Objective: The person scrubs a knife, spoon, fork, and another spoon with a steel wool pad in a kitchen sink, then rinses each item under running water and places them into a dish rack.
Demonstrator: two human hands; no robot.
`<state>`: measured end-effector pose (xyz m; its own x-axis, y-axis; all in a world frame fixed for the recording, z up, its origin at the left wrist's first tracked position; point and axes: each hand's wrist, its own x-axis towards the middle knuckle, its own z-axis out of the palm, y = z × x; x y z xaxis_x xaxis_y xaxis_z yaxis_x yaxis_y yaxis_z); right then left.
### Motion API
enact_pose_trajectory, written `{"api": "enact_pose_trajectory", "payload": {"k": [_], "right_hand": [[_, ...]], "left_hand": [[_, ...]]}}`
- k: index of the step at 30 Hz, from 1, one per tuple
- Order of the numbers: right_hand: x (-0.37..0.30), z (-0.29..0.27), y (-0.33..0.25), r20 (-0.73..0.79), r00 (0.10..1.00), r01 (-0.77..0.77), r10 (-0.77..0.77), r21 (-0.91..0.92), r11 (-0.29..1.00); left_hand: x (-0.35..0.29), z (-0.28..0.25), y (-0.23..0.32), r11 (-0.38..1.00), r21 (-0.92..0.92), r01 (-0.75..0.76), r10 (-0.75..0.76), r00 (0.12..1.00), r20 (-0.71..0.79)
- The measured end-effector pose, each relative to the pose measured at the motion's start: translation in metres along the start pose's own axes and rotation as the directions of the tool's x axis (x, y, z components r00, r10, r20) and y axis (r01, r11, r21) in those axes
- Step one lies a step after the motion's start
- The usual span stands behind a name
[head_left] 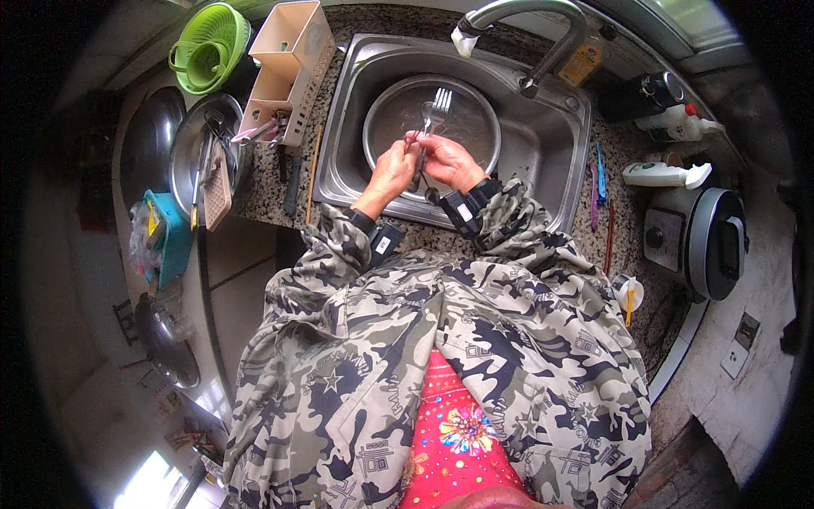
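Observation:
Above a round metal pan point(373, 127) in the sink, my two hands meet around some cutlery. A metal fork point(442, 101) points its tines up and away from me. Close beside it shows what looks like a spoon point(426, 114). My left hand point(393, 173) is closed, with fingertips pinching the cutlery from the left. My right hand point(454, 161) is closed on the fork from the right, touching my left fingers. The handles run down between the hands and are partly hidden. Which hand bears more of the hold cannot be made out.
The steel sink point(547, 144) has a curved faucet point(572, 42) over its back right. Left stand a beige utensil holder point(292, 51), green baskets point(208, 47) and a metal bowl point(182, 182). On the right are a white spray bottle point(657, 175) and a rounded appliance point(716, 242).

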<state>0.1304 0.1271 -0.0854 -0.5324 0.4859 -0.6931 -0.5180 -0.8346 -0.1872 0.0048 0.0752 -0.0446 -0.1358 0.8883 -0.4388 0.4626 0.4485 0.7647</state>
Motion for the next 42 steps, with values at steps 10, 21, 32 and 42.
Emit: {"api": "enact_pose_trajectory", "payload": {"k": [10, 21, 32, 42], "right_hand": [[-0.002, 0.026, 0.005, -0.014, 0.984, 0.168, -0.176, -0.225, 0.960], [-0.008, 0.049, -0.017, 0.258, 0.933, -0.112, 0.249, -0.450, 0.886], [0.025, -0.013, -0.039, -0.126, 0.992, -0.064, -0.014, -0.590, 0.805], [0.055, -0.111, -0.066, 0.120, 0.873, -0.061, -0.473, -0.935, -0.350]], "left_hand": [[0.009, 0.001, -0.002, 0.934, -0.262, 0.244, -0.207, 0.965, 0.159], [-0.004, -0.021, 0.015, 0.625, -0.699, 0.348, -0.100, 0.923, 0.371], [-0.029, -0.025, 0.004, 0.742, -0.501, 0.446, -0.317, 0.892, 0.324], [-0.052, -0.049, 0.013, 0.604, -0.519, 0.605, -0.408, 0.794, 0.451]]}}
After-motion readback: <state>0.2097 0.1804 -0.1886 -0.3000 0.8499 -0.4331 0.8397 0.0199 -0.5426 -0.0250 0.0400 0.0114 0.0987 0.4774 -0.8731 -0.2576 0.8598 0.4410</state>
